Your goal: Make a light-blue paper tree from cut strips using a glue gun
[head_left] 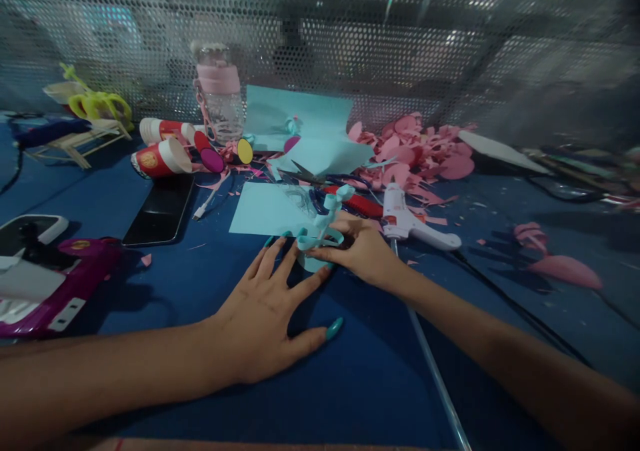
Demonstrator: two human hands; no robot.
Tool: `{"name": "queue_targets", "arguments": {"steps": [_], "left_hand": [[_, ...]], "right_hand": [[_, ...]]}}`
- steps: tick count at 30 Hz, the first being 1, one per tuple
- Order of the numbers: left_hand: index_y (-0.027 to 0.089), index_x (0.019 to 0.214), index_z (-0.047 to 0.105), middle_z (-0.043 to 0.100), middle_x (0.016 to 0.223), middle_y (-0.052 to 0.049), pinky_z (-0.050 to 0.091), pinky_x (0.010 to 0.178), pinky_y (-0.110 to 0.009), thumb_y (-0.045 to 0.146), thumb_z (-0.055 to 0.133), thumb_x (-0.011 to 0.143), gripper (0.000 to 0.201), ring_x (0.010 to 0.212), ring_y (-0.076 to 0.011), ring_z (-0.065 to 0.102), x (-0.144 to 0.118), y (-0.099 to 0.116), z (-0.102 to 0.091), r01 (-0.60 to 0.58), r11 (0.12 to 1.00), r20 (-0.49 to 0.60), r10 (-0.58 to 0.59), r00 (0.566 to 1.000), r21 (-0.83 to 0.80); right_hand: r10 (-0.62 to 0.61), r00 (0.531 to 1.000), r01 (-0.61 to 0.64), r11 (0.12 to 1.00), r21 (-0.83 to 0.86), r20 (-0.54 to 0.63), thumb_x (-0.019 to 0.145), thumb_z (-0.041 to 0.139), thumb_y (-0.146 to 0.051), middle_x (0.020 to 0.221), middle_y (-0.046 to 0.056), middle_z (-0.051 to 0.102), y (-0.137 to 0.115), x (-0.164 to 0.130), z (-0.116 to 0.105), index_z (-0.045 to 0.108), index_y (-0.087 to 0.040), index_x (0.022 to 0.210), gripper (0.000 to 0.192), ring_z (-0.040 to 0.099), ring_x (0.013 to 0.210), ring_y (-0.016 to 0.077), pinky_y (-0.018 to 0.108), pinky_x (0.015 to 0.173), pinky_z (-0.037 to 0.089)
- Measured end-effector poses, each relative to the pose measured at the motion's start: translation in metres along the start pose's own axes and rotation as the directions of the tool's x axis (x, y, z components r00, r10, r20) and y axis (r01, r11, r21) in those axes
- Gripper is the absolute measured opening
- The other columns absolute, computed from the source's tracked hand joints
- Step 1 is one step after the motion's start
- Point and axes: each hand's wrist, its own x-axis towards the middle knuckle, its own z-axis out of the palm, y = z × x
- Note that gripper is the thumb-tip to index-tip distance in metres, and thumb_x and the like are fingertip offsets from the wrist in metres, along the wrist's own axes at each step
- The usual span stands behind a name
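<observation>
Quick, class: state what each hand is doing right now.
Left hand: open, flat on the blue table, fingertips at the light-blue paper piece.
Right hand: pinching the light-blue paper piece.

Left hand (265,317) flat (right hand (363,251) curled)

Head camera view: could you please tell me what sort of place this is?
Probably a paper-craft work table: a glue gun, a heap of pink paper cutouts and light blue paper sheets lie on the blue tabletop.

Curled light-blue paper strip (325,227), upright on blue table, loops at its base.
</observation>
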Motion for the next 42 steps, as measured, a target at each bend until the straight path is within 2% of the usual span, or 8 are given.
{"name": "queue_targets", "arguments": {"steps": [7,12,14,20,28,31,37,42], "left_hand": [[0.033,0.134,0.03,0.026,0.141,-0.008,0.022,0.099,-0.061,0.062,0.035,0.078,0.063,0.131,-0.0381,0.011,0.0,0.0,-0.001,0.0,1.0,0.008,0.0,1.0,-0.002],[0.034,0.134,0.029,0.025,0.142,-0.008,0.023,0.098,-0.061,0.062,0.034,0.078,0.063,0.131,-0.0381,0.011,0.0,0.001,-0.002,0.009,1.0,0.017,-0.009,1.0,-0.002],[0.034,0.134,0.028,0.025,0.141,-0.008,0.024,0.097,-0.061,0.062,0.034,0.078,0.063,0.131,-0.0382,0.012,0.0,0.001,-0.002,0.01,1.0,0.019,-0.009,1.0,-0.002],[0.034,0.135,0.025,0.024,0.142,-0.008,0.021,0.099,-0.06,0.062,0.036,0.077,0.065,0.131,-0.0376,0.012,0.0,0.0,-0.001,-0.01,1.0,-0.001,0.01,1.0,-0.01],[0.033,0.134,0.028,0.027,0.141,-0.008,0.022,0.099,-0.06,0.061,0.038,0.077,0.064,0.131,-0.0375,0.012,-0.001,0.0,-0.001,-0.012,1.0,-0.016,0.012,1.0,-0.017],[0.034,0.134,0.028,0.027,0.14,-0.008,0.023,0.099,-0.06,0.061,0.037,0.077,0.064,0.131,-0.0377,0.012,0.0,0.0,-0.001,-0.012,1.0,-0.007,0.012,1.0,-0.014],[0.034,0.134,0.027,0.025,0.141,-0.007,0.023,0.099,-0.06,0.061,0.037,0.077,0.064,0.131,-0.0375,0.011,0.0,-0.001,-0.001,-0.015,1.0,-0.012,0.015,1.0,-0.021],[0.034,0.135,0.027,0.023,0.142,-0.008,0.022,0.099,-0.061,0.062,0.037,0.077,0.064,0.131,-0.0383,0.009,0.0,0.0,-0.001,-0.012,1.0,0.004,0.012,1.0,-0.021]], "right_hand": [[-0.007,1.0,0.007,0.999,-0.049,-0.005,0.069,0.064,-0.044,0.075,0.002,0.052,-0.001,-0.001,0.0,0.062,-0.016,0.068,0.028,0.049,0.064,0.012,0.025,0.055,0.038],[-0.117,0.991,0.106,0.982,-0.155,-0.066,0.068,0.066,-0.038,0.082,0.005,0.056,-0.005,-0.002,-0.002,0.063,-0.017,0.076,0.024,0.051,0.079,0.0171,0.029,0.069,0.041],[-0.142,0.987,0.127,0.977,-0.173,-0.078,0.066,0.068,-0.037,0.081,0.004,0.055,-0.007,-0.003,-0.003,0.062,-0.017,0.078,0.024,0.051,0.079,0.0174,0.029,0.068,0.041],[-0.105,0.986,0.104,0.994,-0.012,-0.126,0.068,0.066,-0.036,0.079,0.0,0.049,-0.009,-0.004,-0.004,0.058,-0.018,0.081,0.024,0.045,0.064,0.0106,0.025,0.057,0.038],[-0.155,0.963,0.157,0.988,-0.012,-0.219,0.073,0.063,-0.032,0.081,0.003,0.052,-0.008,-0.002,-0.004,0.057,-0.017,0.067,0.017,0.051,0.076,0.0144,0.028,0.066,0.041],[-0.161,0.962,0.168,0.986,0.014,-0.219,0.072,0.064,-0.034,0.082,0.003,0.053,-0.009,-0.002,-0.005,0.056,-0.017,0.065,0.02,0.052,0.079,0.015,0.028,0.07,0.042],[-0.097,0.98,0.099,0.995,0.006,-0.176,0.071,0.063,-0.038,0.076,0.002,0.055,-0.012,-0.002,-0.007,0.056,-0.017,0.066,0.023,0.052,0.072,0.0139,0.027,0.064,0.043],[-0.083,0.983,0.089,0.996,0.031,-0.162,0.069,0.065,-0.038,0.072,0.001,0.054,-0.013,-0.002,-0.007,0.055,-0.017,0.063,0.024,0.052,0.069,0.0127,0.026,0.063,0.043]]}}
